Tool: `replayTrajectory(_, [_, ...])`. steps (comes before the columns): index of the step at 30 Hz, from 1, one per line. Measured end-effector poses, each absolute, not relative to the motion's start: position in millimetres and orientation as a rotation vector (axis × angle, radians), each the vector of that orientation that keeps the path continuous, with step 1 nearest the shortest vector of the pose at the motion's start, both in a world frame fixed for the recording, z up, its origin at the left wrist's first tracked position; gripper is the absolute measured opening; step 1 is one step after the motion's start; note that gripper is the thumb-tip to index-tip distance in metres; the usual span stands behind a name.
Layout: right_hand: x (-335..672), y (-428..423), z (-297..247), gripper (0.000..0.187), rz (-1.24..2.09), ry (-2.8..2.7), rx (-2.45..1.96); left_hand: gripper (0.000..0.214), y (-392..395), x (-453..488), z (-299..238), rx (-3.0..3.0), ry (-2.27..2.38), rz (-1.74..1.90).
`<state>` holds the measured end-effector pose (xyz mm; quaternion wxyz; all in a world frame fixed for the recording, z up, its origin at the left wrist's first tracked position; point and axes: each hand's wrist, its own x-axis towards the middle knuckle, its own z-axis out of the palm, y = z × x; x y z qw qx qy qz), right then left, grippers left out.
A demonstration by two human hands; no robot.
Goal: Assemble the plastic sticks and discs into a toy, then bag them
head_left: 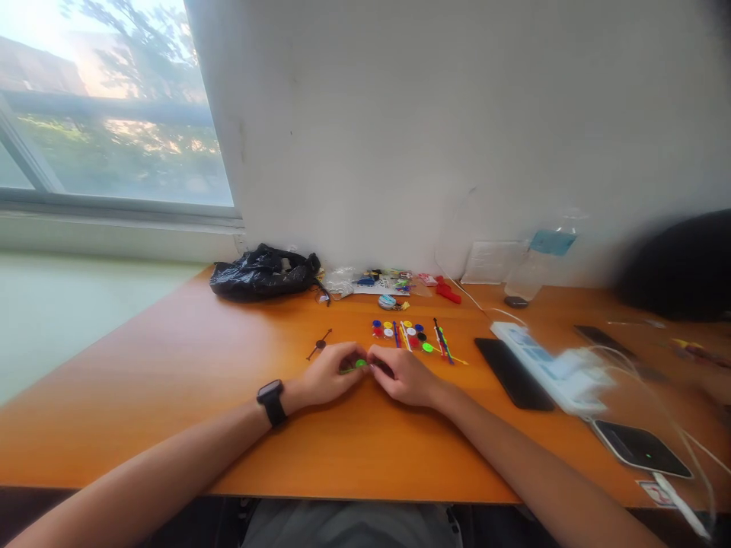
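Forearms (188,460) slant inward over the table (354,457) in the head view, the curled left hand (332,373) pinching a green piece (360,364) just beside the bent right hand (409,376), whose own grip I cannot tell.

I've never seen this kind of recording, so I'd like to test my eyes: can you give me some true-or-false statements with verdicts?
1. A black watch is on the left arm. True.
2. The hands are far apart. False: the left hand and right hand come together at the fingertips.
3. A green piece shows at the left hand's fingers. True.
4. The white power strip is left of both hands. False: the power strip lies to the right of them.
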<state>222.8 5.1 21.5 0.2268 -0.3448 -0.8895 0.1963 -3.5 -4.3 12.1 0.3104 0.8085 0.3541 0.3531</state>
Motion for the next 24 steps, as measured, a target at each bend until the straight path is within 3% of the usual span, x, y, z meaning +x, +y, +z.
replayTrajectory(24, [222.7,5.8,21.3,0.007,0.505,-2.485,-0.953,0.011,-2.6,-3.9,10.9,2.189,0.953,0.910])
